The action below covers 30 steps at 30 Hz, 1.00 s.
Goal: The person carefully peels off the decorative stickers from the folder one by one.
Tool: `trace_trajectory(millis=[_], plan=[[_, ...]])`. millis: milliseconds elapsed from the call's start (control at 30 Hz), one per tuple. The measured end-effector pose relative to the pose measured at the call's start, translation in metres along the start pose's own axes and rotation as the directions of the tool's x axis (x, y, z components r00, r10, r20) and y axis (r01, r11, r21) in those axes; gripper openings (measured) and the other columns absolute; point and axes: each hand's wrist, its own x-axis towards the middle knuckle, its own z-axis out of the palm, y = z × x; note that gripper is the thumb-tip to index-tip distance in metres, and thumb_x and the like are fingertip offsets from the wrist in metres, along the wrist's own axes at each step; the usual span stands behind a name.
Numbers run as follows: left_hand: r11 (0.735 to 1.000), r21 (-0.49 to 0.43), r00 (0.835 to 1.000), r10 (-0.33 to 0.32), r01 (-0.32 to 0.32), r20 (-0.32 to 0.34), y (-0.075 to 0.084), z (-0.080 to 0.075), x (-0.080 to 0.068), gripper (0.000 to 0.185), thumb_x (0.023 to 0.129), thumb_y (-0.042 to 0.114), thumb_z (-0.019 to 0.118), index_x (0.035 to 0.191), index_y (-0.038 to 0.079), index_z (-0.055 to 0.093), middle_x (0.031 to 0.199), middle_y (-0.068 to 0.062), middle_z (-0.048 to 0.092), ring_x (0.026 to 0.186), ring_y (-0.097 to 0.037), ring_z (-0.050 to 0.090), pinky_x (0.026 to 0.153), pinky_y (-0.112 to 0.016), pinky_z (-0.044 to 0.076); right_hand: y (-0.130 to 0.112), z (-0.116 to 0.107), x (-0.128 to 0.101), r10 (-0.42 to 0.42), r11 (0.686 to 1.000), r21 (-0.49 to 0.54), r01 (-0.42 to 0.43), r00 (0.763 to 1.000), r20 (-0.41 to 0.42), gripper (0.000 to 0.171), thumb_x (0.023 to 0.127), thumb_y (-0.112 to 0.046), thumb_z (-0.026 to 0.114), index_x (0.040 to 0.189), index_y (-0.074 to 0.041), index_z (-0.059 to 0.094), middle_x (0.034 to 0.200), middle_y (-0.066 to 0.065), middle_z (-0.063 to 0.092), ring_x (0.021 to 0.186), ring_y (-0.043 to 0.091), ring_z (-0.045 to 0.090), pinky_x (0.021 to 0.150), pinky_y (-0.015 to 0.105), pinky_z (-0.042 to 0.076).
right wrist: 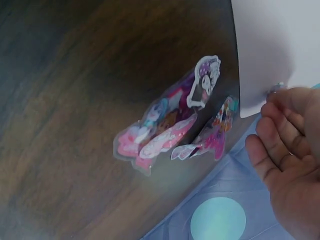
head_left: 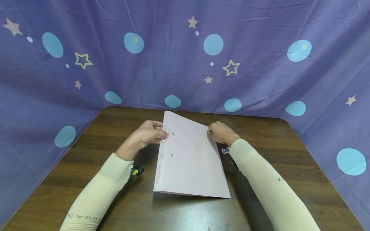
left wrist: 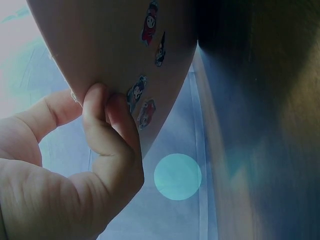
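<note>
A dark wooden table bears loose character stickers, backed by a star-patterned purple cloth

A dark brown wooden worktop with rounded far corners fills the lower half of the frame. A purple cloth backdrop, creased and printed with light blue dots and pale stars, surrounds it at the left, top and right.

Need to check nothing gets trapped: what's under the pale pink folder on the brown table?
Under the pale pink cardboard folder, only dark wooden table shows along its edges. Colourful cartoon stickers lie beside its right edge, near the right hand. The left hand pinches its spine. Anything beneath stays covered.
</note>
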Motion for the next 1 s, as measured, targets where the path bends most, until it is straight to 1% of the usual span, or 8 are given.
trace_trajectory(millis=[133,267,400,467,533,667,800,1000], plan=[[1.000,-0.008,1.000,0.002,-0.002,-0.002,0.001,-0.001,0.000,0.064,0.088,-0.003,0.071,0.143,-0.011,0.038,0.122,-0.021,0.060,0.081,-0.014,0.066,0.072,-0.031,0.060,0.001,-0.002,0.000,-0.033,0.999,0.008,0.033,0.999,-0.003,0.019,0.100,-0.009,0.060,0.088,-0.009,0.075,0.076,0.001,0.062,0.064,0.016,0.051,0.060,0.030,0.045],[1.000,-0.010,1.000,0.007,-0.008,-0.001,0.001,-0.001,-0.001,0.065,0.088,-0.003,0.071,0.142,-0.012,0.038,0.122,-0.021,0.061,0.081,-0.014,0.066,0.072,-0.031,0.060,0.000,-0.002,0.000,-0.036,0.999,-0.007,0.036,0.999,-0.003,0.019,0.100,-0.009,0.060,0.091,-0.009,0.078,0.077,0.001,0.064,0.066,0.016,0.052,0.064,0.031,0.047],[1.000,-0.008,1.000,0.010,-0.010,0.001,0.002,-0.001,-0.002,0.065,0.088,-0.003,0.071,0.142,-0.012,0.038,0.120,-0.021,0.061,0.081,-0.014,0.066,0.072,-0.031,0.060,-0.005,-0.001,0.001,-0.012,0.998,-0.062,0.012,1.000,0.007,0.021,0.102,-0.012,0.059,0.093,-0.008,0.077,0.080,0.003,0.067,0.069,0.018,0.056,0.068,0.035,0.052],[1.000,-0.008,1.000,0.009,-0.009,-0.001,0.002,-0.001,-0.003,0.065,0.087,-0.003,0.071,0.143,-0.012,0.038,0.120,-0.021,0.061,0.081,-0.015,0.067,0.073,-0.032,0.060,-0.009,-0.001,0.001,0.008,0.995,-0.095,-0.007,1.000,0.013,0.022,0.103,-0.013,0.058,0.089,-0.008,0.074,0.081,0.005,0.068,0.073,0.020,0.060,0.071,0.038,0.054],[1.000,-0.007,1.000,0.012,-0.012,0.001,0.002,-0.001,-0.002,0.065,0.087,-0.003,0.071,0.143,-0.012,0.037,0.120,-0.021,0.061,0.082,-0.015,0.067,0.073,-0.032,0.060,-0.013,0.000,0.002,0.028,0.993,-0.119,-0.027,1.000,0.007,0.022,0.102,-0.014,0.058,0.086,-0.007,0.072,0.084,0.007,0.069,0.076,0.022,0.063,0.074,0.042,0.056],[1.000,-0.009,1.000,0.011,-0.011,-0.003,0.002,0.000,-0.002,0.065,0.087,-0.003,0.071,0.142,-0.012,0.038,0.120,-0.021,0.061,0.082,-0.015,0.067,0.073,-0.032,0.060,-0.019,0.001,0.003,0.061,0.988,-0.142,-0.061,0.998,-0.007,0.021,0.100,-0.015,0.058,0.086,-0.005,0.070,0.091,0.012,0.071,0.086,0.030,0.068,0.080,0.048,0.058],[1.000,-0.008,1.000,0.010,-0.010,0.000,0.002,0.000,-0.002,0.063,0.087,-0.003,0.071,0.141,-0.012,0.039,0.119,-0.021,0.063,0.081,-0.014,0.067,0.073,-0.031,0.060,-0.021,0.001,0.004,0.075,0.984,-0.163,-0.076,0.997,-0.014,0.022,0.100,-0.018,0.058,0.090,-0.004,0.070,0.096,0.016,0.072,0.092,0.035,0.070,0.081,0.051,0.058],[1.000,-0.002,1.000,0.009,-0.009,-0.001,0.001,0.000,-0.002,0.063,0.087,-0.003,0.071,0.141,-0.012,0.040,0.120,-0.020,0.063,0.082,-0.014,0.067,0.073,-0.031,0.060,-0.018,0.001,0.005,0.079,0.982,-0.175,-0.077,0.997,0.001,0.022,0.101,-0.019,0.057,0.091,-0.003,0.069,0.097,0.016,0.071,0.092,0.035,0.070,0.082,0.051,0.058]])
